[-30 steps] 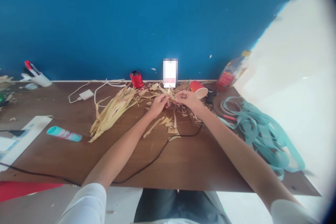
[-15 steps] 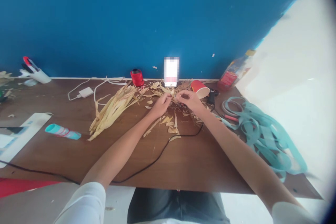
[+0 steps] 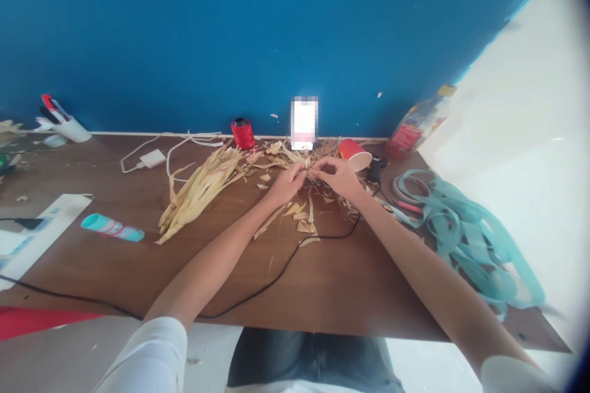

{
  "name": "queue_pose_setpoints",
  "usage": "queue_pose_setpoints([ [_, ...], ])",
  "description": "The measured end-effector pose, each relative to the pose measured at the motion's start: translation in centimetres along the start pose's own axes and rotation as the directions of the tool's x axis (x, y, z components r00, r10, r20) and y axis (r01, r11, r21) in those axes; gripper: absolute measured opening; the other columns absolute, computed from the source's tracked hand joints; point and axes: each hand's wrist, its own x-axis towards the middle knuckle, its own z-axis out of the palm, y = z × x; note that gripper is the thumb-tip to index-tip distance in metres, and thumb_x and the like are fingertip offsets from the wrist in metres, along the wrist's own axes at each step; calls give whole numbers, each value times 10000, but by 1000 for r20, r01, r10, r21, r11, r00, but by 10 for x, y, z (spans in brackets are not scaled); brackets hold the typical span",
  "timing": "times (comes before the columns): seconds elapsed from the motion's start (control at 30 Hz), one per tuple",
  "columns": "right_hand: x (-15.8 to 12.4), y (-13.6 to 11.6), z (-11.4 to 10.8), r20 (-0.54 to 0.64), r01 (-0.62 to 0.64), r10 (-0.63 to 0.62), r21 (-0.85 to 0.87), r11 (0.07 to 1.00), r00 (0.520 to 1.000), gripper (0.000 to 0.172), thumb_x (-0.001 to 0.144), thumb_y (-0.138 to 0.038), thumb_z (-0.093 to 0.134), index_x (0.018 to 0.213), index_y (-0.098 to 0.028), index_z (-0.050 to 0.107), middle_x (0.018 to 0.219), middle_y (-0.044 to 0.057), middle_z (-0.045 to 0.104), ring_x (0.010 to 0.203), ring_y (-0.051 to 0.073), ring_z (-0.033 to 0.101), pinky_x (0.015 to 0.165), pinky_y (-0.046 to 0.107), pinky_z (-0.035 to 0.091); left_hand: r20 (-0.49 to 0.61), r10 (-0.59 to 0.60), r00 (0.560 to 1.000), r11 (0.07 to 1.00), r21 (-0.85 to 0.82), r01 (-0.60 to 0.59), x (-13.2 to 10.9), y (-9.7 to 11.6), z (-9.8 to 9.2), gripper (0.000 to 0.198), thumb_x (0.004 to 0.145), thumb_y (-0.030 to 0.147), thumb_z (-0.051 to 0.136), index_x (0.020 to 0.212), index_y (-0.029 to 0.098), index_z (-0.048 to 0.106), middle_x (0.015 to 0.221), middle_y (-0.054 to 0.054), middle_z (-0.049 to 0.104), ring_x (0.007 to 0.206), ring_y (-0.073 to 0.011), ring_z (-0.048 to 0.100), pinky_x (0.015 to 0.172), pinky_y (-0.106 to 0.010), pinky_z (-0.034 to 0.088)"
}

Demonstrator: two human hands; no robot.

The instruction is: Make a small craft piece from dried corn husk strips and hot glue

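Item: our left hand (image 3: 286, 185) and right hand (image 3: 340, 175), fingertips pinching what we take for a dried corn-husk shred (image 3: 308, 173) held between them.

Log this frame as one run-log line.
left hand: grip on dry husk strip | right hand: grip on same strip | nearby: husk pile, red cup

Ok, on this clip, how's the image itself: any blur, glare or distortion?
Head view: wide-angle distortion tilts the wooden table; dark vignette in the right corners; the white area at right looks overexposed; a pixelated block hides something by the blue wall.
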Motion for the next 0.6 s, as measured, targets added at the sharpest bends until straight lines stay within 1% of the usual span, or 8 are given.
queue_pose_setpoints([
  [0.07,-1,-2,1,-12,8,-9,-39,999,1000,198,792,-382,616,825,-192,662,822,41,683,749,172,606,688,299,466,23,-11,1000,1000,-18,12,0,-2,0,247,893,425,482,937,197,567,603,11,541,482,-125,458,540,-249,350],
  [0.13,-2,-3,1,-28,19,-21,-80,997,999,186,798,-369,609,836,-196,663,828,41,685,746,175,607,687,301,462,33,2,999,1000,-16,-1,0,-2,1,238,890,419,486,916,196,564,645,-1,582,469,-123,479,532,-252,362],
  [0.2,-3,-5,1,-42,30,-35,-114,993,998,170,802,-353,602,849,-201,665,835,40,687,751,179,609,684,301,458,37,34,999,999,21,-35,0,-1,1,220,893,398,483,888,192,562,678,-11,608,474,-125,496,541,-257,376],
  [0.27,-4,-5,2,-56,36,-44,-142,989,997,157,805,-341,596,854,-208,664,846,40,689,770,185,614,682,299,455,42,65,997,995,70,-68,-1,2,1,208,896,375,478,854,189,561,666,-11,609,481,-128,493,551,-258,376],
  [0.37,-4,-6,3,-63,49,-60,-170,984,996,144,810,-329,590,854,-214,664,864,38,692,788,190,618,678,296,453,31,111,993,984,133,-114,-1,4,0,193,895,341,483,816,184,563,635,-7,585,539,-139,494,580,-252,363],
  [0.5,-4,-7,3,-58,75,-86,-179,981,995,133,810,-319,587,842,-218,667,865,41,692,794,195,621,688,301,456,19,167,986,961,220,-167,0,5,0,177,898,306,473,860,176,586,692,-14,590,643,-155,515,621,-250,360],
  [0.6,-5,-8,3,-56,81,-92,-173,982,994,131,809,-324,590,837,-224,670,868,42,691,800,198,622,692,302,457,20,174,985,959,226,-174,0,3,1,192,903,313,467,871,174,597,718,-15,595,655,-154,512,634,-252,354],
])
